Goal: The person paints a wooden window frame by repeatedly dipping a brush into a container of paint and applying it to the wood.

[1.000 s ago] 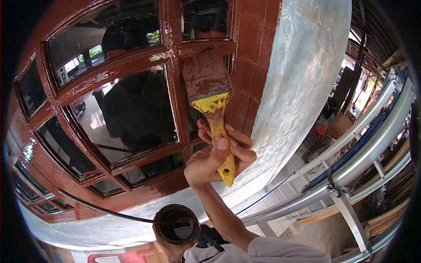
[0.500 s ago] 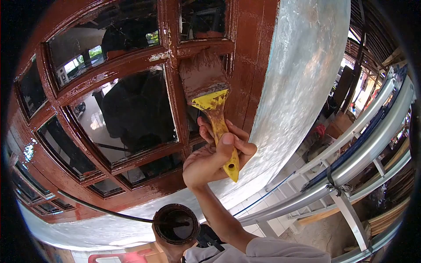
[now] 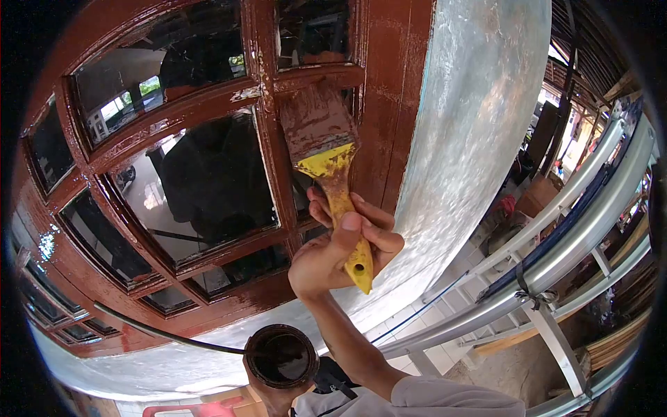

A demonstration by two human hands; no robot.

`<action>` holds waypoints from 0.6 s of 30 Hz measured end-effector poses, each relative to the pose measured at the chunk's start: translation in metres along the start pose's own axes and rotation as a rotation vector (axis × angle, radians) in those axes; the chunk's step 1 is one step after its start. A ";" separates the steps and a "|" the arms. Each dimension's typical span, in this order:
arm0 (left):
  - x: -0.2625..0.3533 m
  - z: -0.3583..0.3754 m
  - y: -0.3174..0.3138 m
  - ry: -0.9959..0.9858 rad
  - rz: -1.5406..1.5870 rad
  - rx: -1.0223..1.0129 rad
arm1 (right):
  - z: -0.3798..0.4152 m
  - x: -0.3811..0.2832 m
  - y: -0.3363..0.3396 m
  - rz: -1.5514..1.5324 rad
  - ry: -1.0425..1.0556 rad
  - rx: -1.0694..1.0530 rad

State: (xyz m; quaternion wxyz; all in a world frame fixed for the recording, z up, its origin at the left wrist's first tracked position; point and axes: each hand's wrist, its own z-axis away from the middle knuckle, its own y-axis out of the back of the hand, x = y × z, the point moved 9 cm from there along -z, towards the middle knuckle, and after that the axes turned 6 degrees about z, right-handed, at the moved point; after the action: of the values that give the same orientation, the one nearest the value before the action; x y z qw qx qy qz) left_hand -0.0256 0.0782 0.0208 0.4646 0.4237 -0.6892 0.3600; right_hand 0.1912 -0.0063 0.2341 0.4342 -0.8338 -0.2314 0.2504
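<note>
Brush (image 3: 325, 163) in closed right grip (image 3: 331, 254): pinching likely light, stiff handle (image 3: 360, 249) midway, pointing soft, paint-wet bristles (image 3: 316, 125) above grip toward door (image 3: 390, 104); left grip unseen.

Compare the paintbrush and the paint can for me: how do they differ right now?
The paintbrush is flat with a yellow handle; the paint can is round, with a dark, paint-coated rim.
The paintbrush is up at the door, in the right hand; the paint can is lower in view, open at the top.
Both carry brown paint, which looks darker inside the paint can.
</note>
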 end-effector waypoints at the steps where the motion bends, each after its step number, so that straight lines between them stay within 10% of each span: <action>1: -0.001 0.000 0.000 -0.014 -0.044 -0.012 | 0.001 -0.002 0.000 0.001 0.015 -0.001; 18: 0.005 -0.004 -0.005 0.003 0.042 -0.020 | 0.000 -0.011 -0.004 0.018 0.143 -0.031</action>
State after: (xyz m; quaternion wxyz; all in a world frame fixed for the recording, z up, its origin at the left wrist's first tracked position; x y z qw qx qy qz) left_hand -0.0207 0.0786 0.0270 0.4622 0.4041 -0.7007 0.3635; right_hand 0.1817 -0.0111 0.2395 0.4342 -0.8583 -0.1964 0.1904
